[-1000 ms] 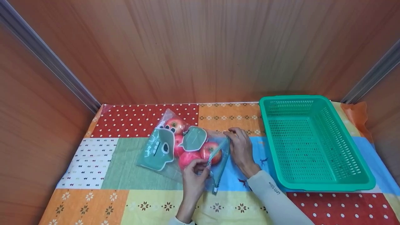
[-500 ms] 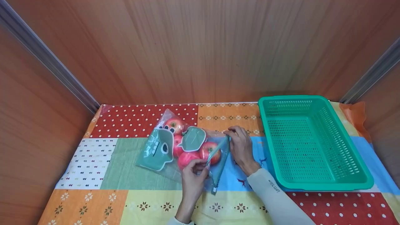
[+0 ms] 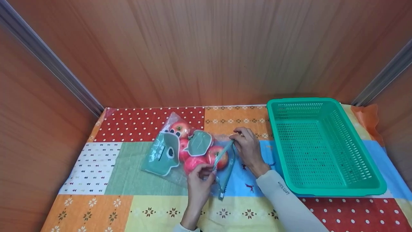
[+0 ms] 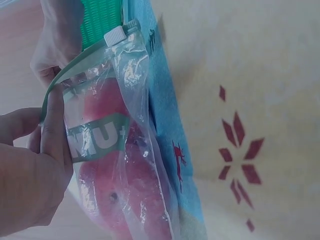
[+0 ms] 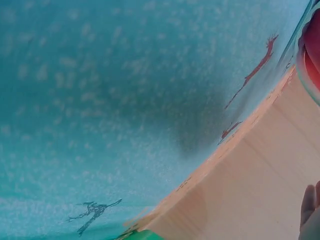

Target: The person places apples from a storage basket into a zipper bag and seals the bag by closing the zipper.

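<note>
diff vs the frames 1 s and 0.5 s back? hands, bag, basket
Very little. The right hand, pinching the far end of the zip-bag's green zip strip, edged slightly up and toward the back of the table; no grip taken or released. The left hand still pinches the near part of the strip. The bag of red apples and the green basket lie where they were on the patchwork cloth.

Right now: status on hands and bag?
Left hand pinches zip bag near edge. Right hand pinches far edge. Apples inside. Basket apart, right.
</note>
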`<state>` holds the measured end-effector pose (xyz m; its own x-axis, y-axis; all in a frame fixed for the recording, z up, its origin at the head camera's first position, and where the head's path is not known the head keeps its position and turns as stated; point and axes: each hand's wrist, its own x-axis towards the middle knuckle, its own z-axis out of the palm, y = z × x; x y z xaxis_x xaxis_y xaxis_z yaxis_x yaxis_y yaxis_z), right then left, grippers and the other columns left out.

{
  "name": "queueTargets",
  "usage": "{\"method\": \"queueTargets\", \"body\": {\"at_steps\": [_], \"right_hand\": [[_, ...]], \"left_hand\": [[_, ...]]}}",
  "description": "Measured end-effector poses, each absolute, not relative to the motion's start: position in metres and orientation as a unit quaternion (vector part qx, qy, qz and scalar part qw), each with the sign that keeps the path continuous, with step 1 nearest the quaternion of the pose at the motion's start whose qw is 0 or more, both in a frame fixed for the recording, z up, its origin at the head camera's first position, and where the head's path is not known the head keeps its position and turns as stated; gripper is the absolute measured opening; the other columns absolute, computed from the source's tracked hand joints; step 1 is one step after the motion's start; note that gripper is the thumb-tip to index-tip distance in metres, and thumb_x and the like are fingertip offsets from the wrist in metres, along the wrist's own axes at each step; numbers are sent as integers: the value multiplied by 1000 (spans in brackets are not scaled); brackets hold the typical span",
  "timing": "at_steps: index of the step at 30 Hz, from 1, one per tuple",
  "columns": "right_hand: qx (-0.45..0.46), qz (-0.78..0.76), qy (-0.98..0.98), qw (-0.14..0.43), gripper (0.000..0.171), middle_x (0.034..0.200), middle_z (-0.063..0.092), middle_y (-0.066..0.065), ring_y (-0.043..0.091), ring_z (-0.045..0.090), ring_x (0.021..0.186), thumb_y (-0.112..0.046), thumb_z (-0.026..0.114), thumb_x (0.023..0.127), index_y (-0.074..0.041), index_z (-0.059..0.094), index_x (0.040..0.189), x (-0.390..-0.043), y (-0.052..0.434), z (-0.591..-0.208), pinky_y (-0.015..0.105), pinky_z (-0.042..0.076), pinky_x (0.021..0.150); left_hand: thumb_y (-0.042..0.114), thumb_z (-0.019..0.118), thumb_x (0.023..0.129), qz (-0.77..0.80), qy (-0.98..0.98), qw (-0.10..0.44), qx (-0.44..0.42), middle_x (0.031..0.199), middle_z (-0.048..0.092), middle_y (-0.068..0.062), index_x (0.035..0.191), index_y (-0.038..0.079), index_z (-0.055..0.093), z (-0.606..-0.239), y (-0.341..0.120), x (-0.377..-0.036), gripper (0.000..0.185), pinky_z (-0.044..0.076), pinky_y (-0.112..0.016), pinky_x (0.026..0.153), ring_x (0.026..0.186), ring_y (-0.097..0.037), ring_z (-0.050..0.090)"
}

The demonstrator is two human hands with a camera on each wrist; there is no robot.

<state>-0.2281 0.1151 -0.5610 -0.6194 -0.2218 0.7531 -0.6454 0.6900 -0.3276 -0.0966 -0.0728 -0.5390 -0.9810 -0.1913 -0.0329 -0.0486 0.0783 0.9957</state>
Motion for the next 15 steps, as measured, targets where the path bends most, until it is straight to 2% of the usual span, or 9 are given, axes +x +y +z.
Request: {"method": "queueTargets", "body": {"at_steps": [7,10,15], "right_hand": [[235,305,-851,356,8,108,69,9,29,66,99,-1,83,88,-8,81,88,-229,116,-562,46,62,81],[223,308,-854,355,8,107,69,9,29,65,98,-1,84,87,-8,82,89,-228,115,-561,47,61,81],[195,317,-864,338,9,107,69,10,30,65,99,-2,85,87,-8,83,93,-227,115,-561,47,61,83]], "left_hand": [[-3,77,91,-659,-748,61,48,104,72,-10,111,4,74,-539,-75,-91,22,62,-25,75,94,-22,70],[-4,78,89,-632,-772,63,34,104,73,-7,109,6,74,-538,-76,-89,23,61,-28,83,98,-21,71],[-4,79,88,-588,-808,39,11,106,70,-4,108,7,75,-536,-80,-84,23,63,-33,86,100,-23,71]]}}
